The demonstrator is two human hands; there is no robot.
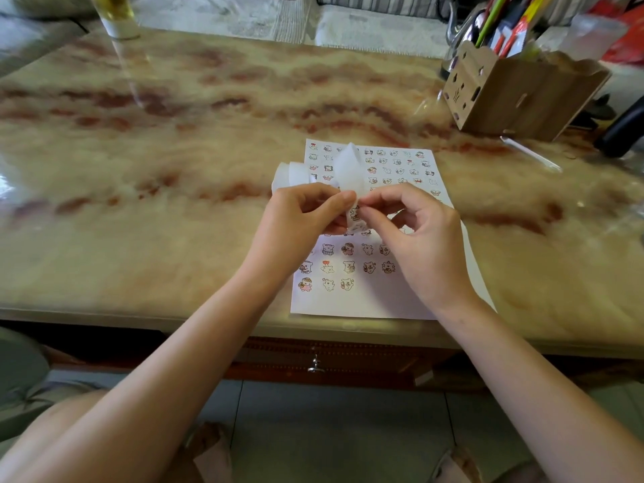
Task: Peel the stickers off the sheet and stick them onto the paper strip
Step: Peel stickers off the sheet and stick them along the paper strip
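Sticker sheet [366,298] lies flat on counter [139,169], within reach. Left hand [306,217] grip clamped on paper strip [348,169], held raised. Right hand [418,238] grip pinches strip at sticker [354,213], likely pressing it on.

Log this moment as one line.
left hand: pinches paper strip | right hand: pinches it too | sticker sheet: flat on table

The glossy marbled bench [174,151] carries the sticker sheet [366,301] at centre, a wooden organiser box [515,95] upper right and a bottle [115,15] upper left.
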